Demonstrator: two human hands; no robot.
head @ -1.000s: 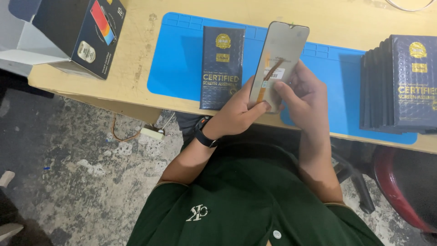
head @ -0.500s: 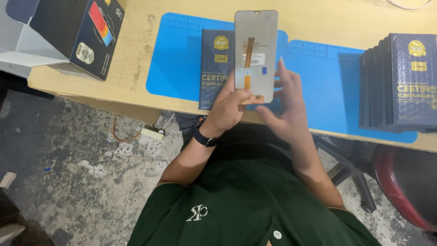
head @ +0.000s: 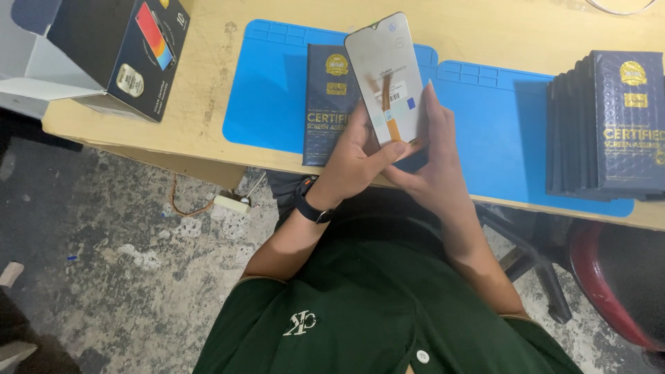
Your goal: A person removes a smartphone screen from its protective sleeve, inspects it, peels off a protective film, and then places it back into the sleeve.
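Head view: both hands hold one phone screen assembly up above the blue mat, back side showing, the left hand pinching its orange flex cable and the right hand cradling its edge. The step looks like inspection, calling next for a steady grip and gentle cable handling. One flat dark blue box lies on the mat beneath, one stack of like boxes stands to the right, and one black carton sits at the surface's left end.
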